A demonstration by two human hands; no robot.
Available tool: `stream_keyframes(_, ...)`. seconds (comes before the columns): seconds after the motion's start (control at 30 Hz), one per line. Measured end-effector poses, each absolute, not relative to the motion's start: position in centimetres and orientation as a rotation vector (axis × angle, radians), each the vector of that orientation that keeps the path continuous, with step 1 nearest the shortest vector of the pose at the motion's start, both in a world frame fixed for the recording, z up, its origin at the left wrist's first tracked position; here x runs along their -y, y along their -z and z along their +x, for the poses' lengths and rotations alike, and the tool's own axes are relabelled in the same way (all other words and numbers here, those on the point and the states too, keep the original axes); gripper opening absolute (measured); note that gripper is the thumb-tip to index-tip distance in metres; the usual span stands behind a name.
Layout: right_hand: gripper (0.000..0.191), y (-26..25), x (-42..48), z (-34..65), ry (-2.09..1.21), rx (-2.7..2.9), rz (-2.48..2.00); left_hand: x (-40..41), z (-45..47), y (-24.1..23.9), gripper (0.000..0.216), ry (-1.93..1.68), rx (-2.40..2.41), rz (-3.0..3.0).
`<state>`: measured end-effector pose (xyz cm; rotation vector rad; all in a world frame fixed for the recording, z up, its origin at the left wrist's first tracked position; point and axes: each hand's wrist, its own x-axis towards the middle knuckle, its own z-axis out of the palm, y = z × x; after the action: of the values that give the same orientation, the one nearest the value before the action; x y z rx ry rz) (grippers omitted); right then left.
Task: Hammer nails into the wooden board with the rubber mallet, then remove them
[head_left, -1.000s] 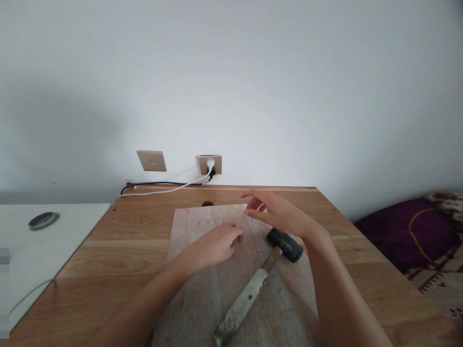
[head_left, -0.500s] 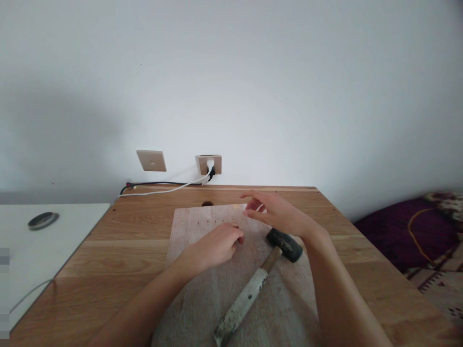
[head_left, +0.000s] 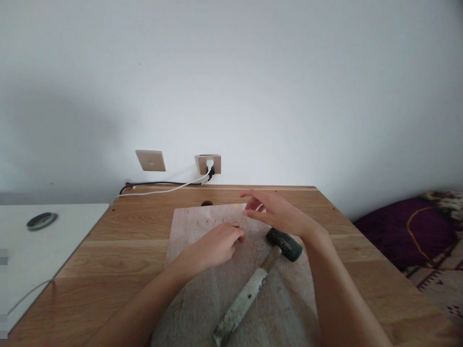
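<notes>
A pale wooden board [head_left: 195,284] with a row of small dark dots, holes or nail heads, near its far edge lies in front of me. My left hand [head_left: 220,243] is over its middle, fingers curled in and closed; whatever they might hold is hidden. Over the board's far right corner is my right hand [head_left: 269,209], fingers bent and apart, with nothing visible between them. A hammer [head_left: 249,294] with a black head and a worn, whitish-wrapped handle lies diagonally on the board. Its head is just below my right hand, and neither hand grips it.
The board rests on a wooden table [head_left: 119,250] against a white wall. Behind are a socket with plugs [head_left: 210,165], a white cable [head_left: 162,192] and a blank wall plate [head_left: 151,160]. At left stands a white surface with a round dark object [head_left: 41,220]; at right, a purple cushion [head_left: 401,233].
Both hands and the hammer hold their places on the board. The whole view has shifted very slightly.
</notes>
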<state>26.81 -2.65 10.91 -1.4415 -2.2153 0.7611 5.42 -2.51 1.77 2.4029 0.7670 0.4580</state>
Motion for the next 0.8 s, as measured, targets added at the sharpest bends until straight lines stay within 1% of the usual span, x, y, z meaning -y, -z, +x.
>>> stream_keyframes(0.23,0.039,-10.9,2.8,26.8,-0.759,2.221,-1.429,2.7,5.5,-2.2,0.038,-0.462,-0.711,2.421)
stream_keyframes(0.43,0.039,-11.1,3.0,26.9,-0.770,2.183,-1.445,2.2,4.0,-5.4,0.027,-0.358,-0.701,2.425)
stream_keyframes(0.5,0.030,-11.6,3.3,27.1,-0.708,2.170,-1.425,2.3,2.9,-6.8,0.023,-0.350,-0.772,2.415)
stream_keyframes(0.57,0.024,-12.4,3.9,27.3,-0.563,2.170,-1.435,3.2,1.5,-7.8,0.020,-0.354,-0.871,2.419)
stream_keyframes(0.7,0.042,-14.1,6.1,28.7,-0.223,2.168,-1.538,7.3,-1.8,-7.6,0.016,-0.267,-0.886,2.506)
stream_keyframes(0.73,0.042,-14.1,6.8,29.3,-0.203,2.171,-1.546,8.7,-2.7,-7.1,0.016,-0.269,-0.866,2.538)
stream_keyframes(0.8,0.032,-13.4,8.3,30.8,-0.266,2.172,-1.556,11.4,-4.7,-5.7,0.021,-0.306,-0.810,2.606)
